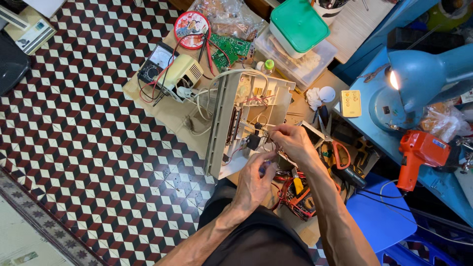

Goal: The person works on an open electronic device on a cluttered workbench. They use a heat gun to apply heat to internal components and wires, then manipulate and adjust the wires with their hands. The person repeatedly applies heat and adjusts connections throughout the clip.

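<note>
Both hands are up over the opened appliance casing (246, 123), a pale grey plastic shell standing on edge on a sheet of cardboard (167, 111), its inner side turned toward the person. Left hand (256, 180) rises from the lap, wrist bent back, fingers curled together and pinched on something small near the casing's lower edge (too small to say what it is). Right hand (290, 140) comes in from the right, forearm angled across the knee, fingertips closed on thin wires (268, 134) that run out of the casing. The two hands sit just apart, right above left.

Behind the casing lie a green circuit board (229, 49), an analogue meter (156, 61) with red leads, and a cream-coloured box (183, 71). To the right, scissors with orange handles (335, 145) rest just beside the right forearm, and a blue desk lamp (423, 79) glows over an orange heat gun (419, 155). Patterned tile floor (98, 148) stretches away left.
</note>
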